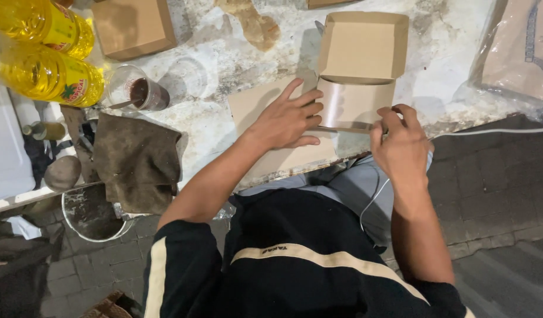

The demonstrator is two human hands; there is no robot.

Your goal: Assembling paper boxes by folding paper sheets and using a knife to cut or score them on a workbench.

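Observation:
An open brown cardboard box sits on the worn white table, its lid flap hanging toward me. A shiny translucent sheet lies over that flap. My left hand rests flat with fingers spread on a flat cardboard piece, fingertips touching the sheet's left edge. At the sheet's lower right corner, my right hand pinches its edge.
Two yellow oil bottles lie at the left by a clear cup of dark liquid. Another brown box stands behind. A dark cloth hangs off the table edge above a metal bucket. A plastic-wrapped package lies at the right.

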